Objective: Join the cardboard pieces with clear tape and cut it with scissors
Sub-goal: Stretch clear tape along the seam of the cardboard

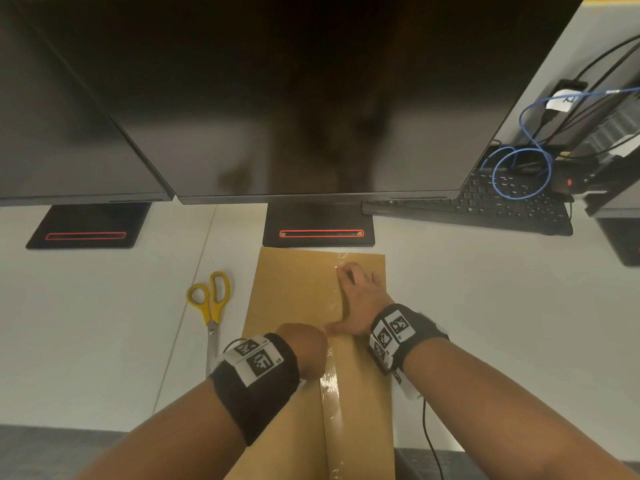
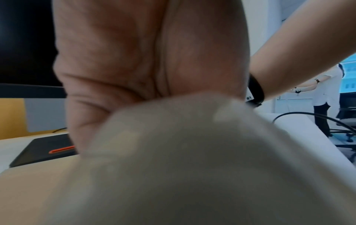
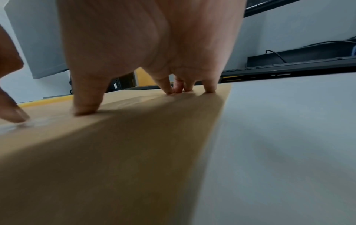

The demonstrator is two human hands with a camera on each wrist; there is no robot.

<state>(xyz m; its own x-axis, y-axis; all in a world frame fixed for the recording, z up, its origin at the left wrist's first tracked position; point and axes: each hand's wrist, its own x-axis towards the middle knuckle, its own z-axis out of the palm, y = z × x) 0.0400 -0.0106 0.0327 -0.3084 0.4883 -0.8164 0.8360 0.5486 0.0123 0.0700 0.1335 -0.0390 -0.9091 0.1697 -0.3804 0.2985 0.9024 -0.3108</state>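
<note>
Two brown cardboard pieces (image 1: 294,289) lie side by side on the white desk, and a strip of clear tape (image 1: 330,407) runs along their seam. My right hand (image 1: 356,299) presses flat on the far part of the seam, its fingertips (image 3: 209,89) and thumb down on the cardboard (image 3: 134,152). My left hand (image 1: 304,351) is curled over the seam just behind it. A blurred pale rounded thing (image 2: 192,159) fills the space in front of its palm (image 2: 134,53) and looks like the tape roll. One of its fingers (image 3: 11,112) touches the tape. Yellow-handled scissors (image 1: 211,306) lie left of the cardboard, untouched.
Two dark monitors (image 1: 277,98) hang over the back of the desk on black stands (image 1: 318,233). A black keyboard (image 1: 485,206) and blue and black cables (image 1: 519,168) sit at the back right. The cardboard overhangs the desk's front edge (image 1: 86,427). A person (image 2: 323,91) stands far off.
</note>
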